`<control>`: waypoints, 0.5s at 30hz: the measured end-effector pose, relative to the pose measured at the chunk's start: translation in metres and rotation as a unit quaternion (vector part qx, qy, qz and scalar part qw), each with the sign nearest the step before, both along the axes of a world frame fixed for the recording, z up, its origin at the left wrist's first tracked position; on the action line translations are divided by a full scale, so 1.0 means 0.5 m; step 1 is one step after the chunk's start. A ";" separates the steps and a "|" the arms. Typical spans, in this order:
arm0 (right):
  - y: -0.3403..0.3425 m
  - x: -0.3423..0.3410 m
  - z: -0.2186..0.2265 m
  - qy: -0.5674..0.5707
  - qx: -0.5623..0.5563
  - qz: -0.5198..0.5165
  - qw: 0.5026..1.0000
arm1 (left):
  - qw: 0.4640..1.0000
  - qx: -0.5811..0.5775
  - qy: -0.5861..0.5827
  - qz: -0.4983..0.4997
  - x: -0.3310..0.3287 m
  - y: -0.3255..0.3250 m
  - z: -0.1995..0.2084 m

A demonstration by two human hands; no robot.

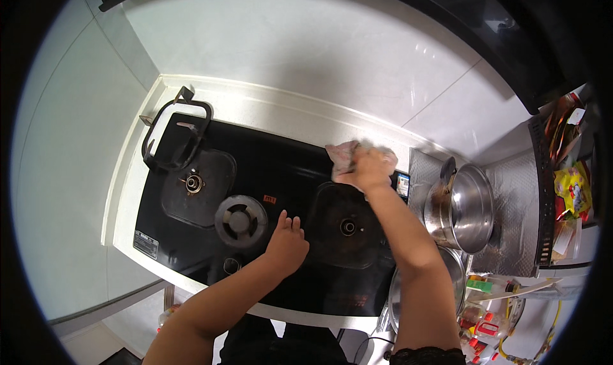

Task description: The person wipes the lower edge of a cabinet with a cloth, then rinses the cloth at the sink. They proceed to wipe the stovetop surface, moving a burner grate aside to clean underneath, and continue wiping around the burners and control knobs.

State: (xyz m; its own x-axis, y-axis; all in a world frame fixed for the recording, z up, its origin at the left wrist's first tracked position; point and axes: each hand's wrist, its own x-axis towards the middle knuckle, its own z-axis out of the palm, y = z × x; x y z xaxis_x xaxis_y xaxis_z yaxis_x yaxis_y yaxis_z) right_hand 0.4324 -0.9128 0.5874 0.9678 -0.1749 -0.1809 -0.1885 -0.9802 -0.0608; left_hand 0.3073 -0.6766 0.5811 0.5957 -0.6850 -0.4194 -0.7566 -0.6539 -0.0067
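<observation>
A black glass gas cooktop point(268, 149) lies in front of me, its two burner bases uncovered: the left burner point(193, 184) and the right burner point(348, 227). My right hand point(373, 167) presses a pale pink cloth point(341, 156) against the cooktop's far right edge; it is slightly blurred and its fingers are partly hidden in the folds. Over the middle of the glass is my left hand point(288, 244), empty, fingers stretched out and apart. Just left of it a round grey burner part point(241, 221) rests on the glass. A black pan support point(209, 126) leans at the far left corner.
Right of the cooktop stands a steel pot point(476, 205) on foil-covered counter, with another round metal vessel point(456, 269) nearer me. A black rack point(541, 193) holds colourful packets point(573, 189). Several red-capped bottles point(488, 327) are lower right. A dark hood point(472, 27) overhangs the back wall.
</observation>
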 end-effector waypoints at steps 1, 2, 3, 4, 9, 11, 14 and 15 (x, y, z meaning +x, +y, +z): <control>0.032 0.002 -0.005 -0.012 0.009 0.016 1.000 | 1.000 -0.002 -0.006 -0.002 -0.002 0.000 -0.005; 0.077 0.003 0.022 0.020 0.009 0.001 1.000 | 1.000 -0.003 -0.014 -0.002 -0.002 -0.003 -0.007; 0.083 0.009 0.009 0.017 0.013 0.018 1.000 | 1.000 -0.003 -0.012 -0.003 -0.002 -0.006 -0.006; 0.090 0.014 -0.001 0.013 0.019 0.036 0.999 | 1.000 -0.002 -0.011 -0.003 -0.001 -0.002 -0.005; 0.008 0.008 -0.001 0.033 -0.055 0.007 0.998 | 0.999 -0.027 -0.014 0.012 -0.004 0.008 -0.007; 0.008 0.009 -0.002 0.028 -0.023 0.015 0.999 | 0.999 -0.037 -0.027 0.014 -0.008 0.007 -0.013; 0.085 0.006 -0.021 0.008 -0.009 0.038 0.999 | 0.999 -0.021 -0.033 0.001 -0.007 -0.002 -0.011; 0.122 0.012 -0.029 0.006 0.000 0.047 0.999 | 1.000 -0.012 -0.021 0.005 -0.002 -0.008 -0.005</control>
